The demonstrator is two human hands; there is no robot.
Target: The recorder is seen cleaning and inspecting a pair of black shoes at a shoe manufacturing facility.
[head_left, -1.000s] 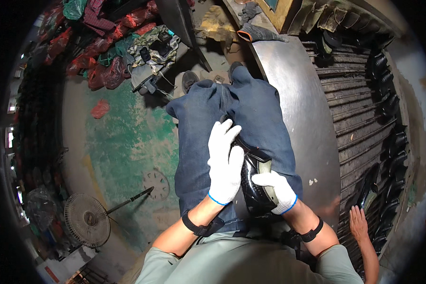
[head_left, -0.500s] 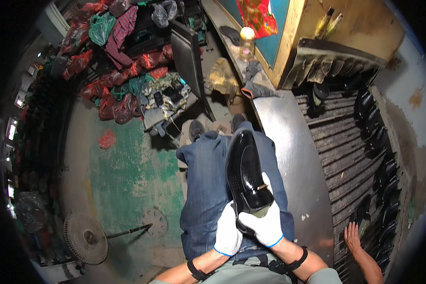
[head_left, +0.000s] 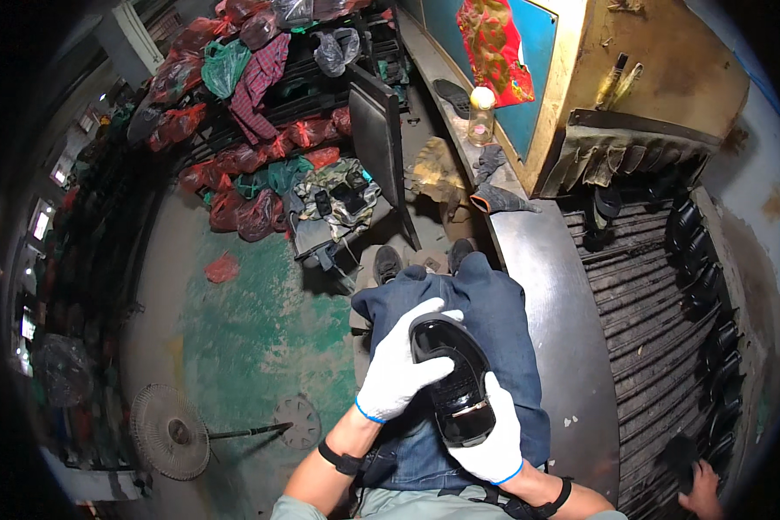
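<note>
Over my lap I hold a glossy black dress shoe (head_left: 461, 400), tilted, with a thin metallic strip across it. My left hand (head_left: 405, 366), in a white glove with a blue cuff edge, grips the far end from the left, its thumb lying across the shoe. At the near end my right hand (head_left: 494, 440), gloved the same way, cups it from below and along its right side. Parts of the shoe are hidden behind my fingers and palms. Beneath lie my blue jeans (head_left: 459, 303).
A metal bench top (head_left: 556, 347) runs along my right. Beyond it, a slatted conveyor (head_left: 637, 321) carries several black shoes (head_left: 718, 342); another person's hand (head_left: 702, 490) reaches in there. To the left stand a fan (head_left: 172, 431) and a chair (head_left: 377, 130) with clothing.
My left hand has moved from the shoe's near end to its far end. The shoe has been lowered and tilted, and the whole view has shifted. The other person's hand has moved lower.
</note>
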